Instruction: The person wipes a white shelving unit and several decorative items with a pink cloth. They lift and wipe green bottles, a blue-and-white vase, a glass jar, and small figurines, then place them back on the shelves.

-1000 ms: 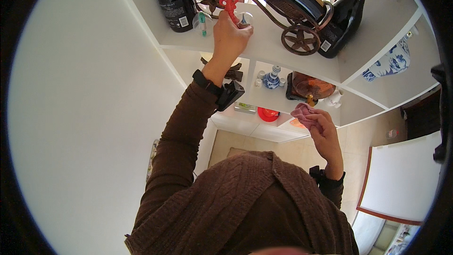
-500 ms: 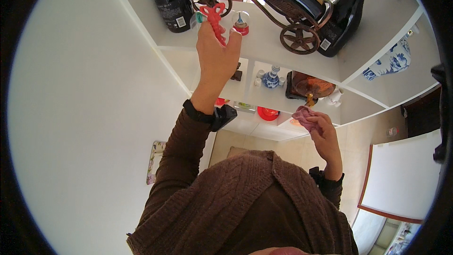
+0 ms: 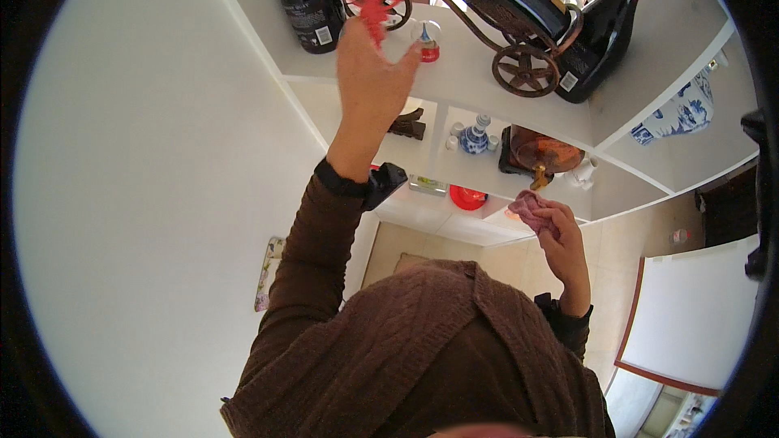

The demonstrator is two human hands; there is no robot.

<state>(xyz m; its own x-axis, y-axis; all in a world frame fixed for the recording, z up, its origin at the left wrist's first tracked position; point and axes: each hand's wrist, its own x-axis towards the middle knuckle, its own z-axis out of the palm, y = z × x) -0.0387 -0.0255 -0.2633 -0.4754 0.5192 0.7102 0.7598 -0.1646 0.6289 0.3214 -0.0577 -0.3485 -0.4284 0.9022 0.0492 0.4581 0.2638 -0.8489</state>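
Observation:
My left hand [image 3: 373, 73] is raised over the upper shelf, gripping a red ornament [image 3: 375, 16] with loop-like parts at its top. The ornament is blurred, and the fingers behind it are partly hidden. My left thumb stands away from the ornament, beside a small snow globe [image 3: 427, 42] with a red base. Lower on the right, my right hand [image 3: 560, 239] holds a crumpled pink cloth [image 3: 531, 209] in front of the lower shelves.
A dark bottle [image 3: 310, 4] stands left of the ornament. A metal wheeled bottle holder [image 3: 526, 70] carries another bottle; a third dark bottle [image 3: 604, 28] stands right. Below are a blue-and-white flask [image 3: 475, 138] with small cups and a brown round ornament [image 3: 544, 150]. A blue-and-white vase [image 3: 682, 109] occupies the right compartment.
The red ornament has shifted up slightly within my left hand, and my thumb has spread farther from it. The view has moved a little; my right hand keeps the cloth.

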